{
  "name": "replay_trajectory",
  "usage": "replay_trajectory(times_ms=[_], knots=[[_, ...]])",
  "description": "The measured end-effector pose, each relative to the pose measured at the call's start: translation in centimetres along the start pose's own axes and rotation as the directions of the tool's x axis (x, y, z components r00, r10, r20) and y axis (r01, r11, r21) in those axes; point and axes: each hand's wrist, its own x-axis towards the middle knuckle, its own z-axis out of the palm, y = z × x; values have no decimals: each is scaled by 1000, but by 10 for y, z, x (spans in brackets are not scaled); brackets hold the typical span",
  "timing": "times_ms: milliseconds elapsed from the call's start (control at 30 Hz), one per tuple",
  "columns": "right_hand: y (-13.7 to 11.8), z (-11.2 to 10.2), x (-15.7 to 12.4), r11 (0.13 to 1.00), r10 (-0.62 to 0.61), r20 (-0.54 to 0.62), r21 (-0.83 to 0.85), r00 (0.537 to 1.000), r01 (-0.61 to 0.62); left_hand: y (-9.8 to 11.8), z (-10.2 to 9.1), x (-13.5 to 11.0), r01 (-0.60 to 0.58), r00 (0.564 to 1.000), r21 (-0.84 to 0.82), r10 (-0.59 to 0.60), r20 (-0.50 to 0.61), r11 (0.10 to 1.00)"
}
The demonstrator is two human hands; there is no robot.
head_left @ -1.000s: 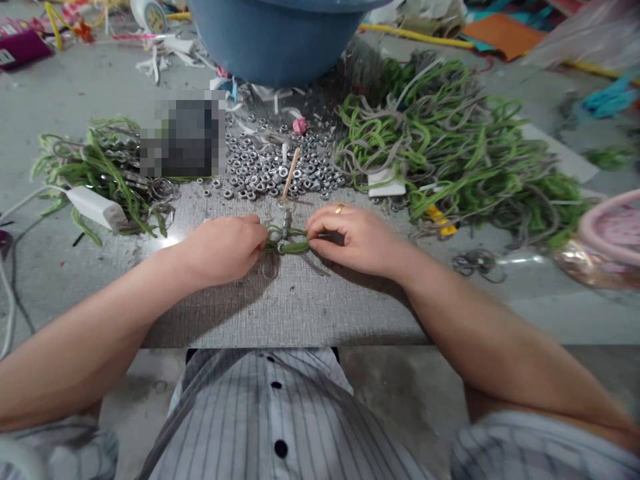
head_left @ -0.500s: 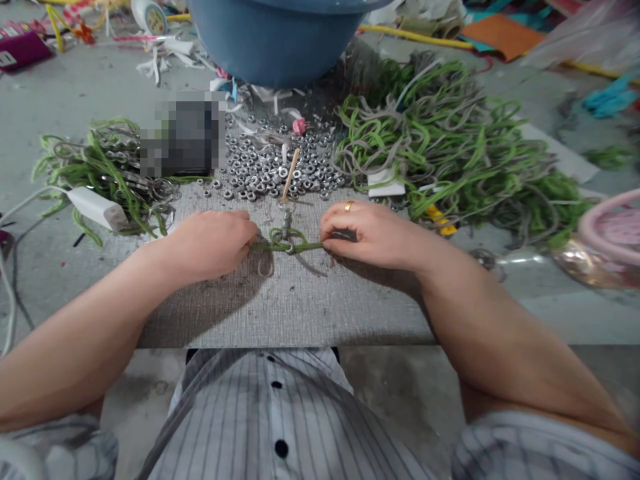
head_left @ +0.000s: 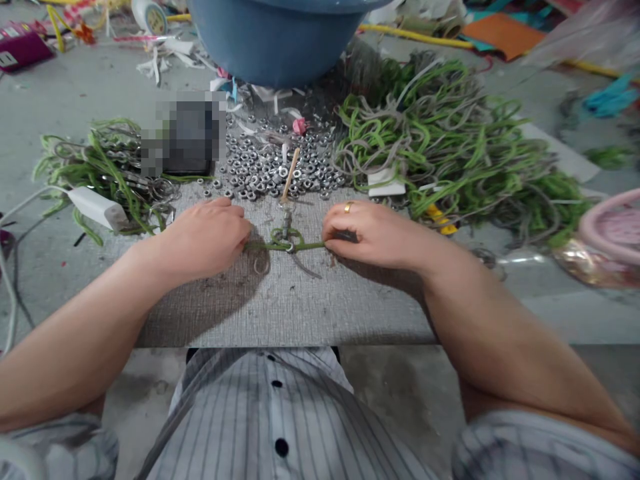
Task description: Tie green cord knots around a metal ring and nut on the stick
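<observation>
A green cord runs taut from side to side, low over the grey textured mat. My left hand is closed on its left end, and my right hand, with a gold ring on one finger, pinches the right end. Midway, the cord passes through or around a small metal ring; which one I cannot tell. Loops of cord lie just above it, around a small metal post. A thin grey cord end trails below. Beyond stands a slanted wooden stick.
Many loose metal nuts lie behind my hands, before a blue basin. Green and grey cords are heaped at right and left. A white charger and a blurred dark device lie at left.
My left hand has moved slightly left and the right hand a touch right, so more of the cord shows between them. The loops look a little smaller.
</observation>
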Motion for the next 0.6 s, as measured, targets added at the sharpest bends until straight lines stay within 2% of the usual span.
replay_trajectory(times_ms=[167,267,367,433,533,600], knots=[[0,2,-1,998,8,-29,-63,1000,-10,-3,5,1,-13,1000,27,14,-19,1000],[-2,4,-2,997,-26,-106,-76,994,18,-2,5,-1,6,998,31,-4,-66,999],[-7,8,-1,995,-92,-220,-51,971,83,1,1,-2,55,985,-8,-55,-165,998],[-11,12,1,993,-117,-247,-17,962,116,5,1,-1,105,940,-114,-136,-313,988],[-15,20,4,993,-111,-239,15,965,118,15,8,5,-19,883,-275,-113,-456,961],[-16,24,6,992,-118,-239,13,964,124,23,17,10,-144,887,-347,-34,-460,927]])
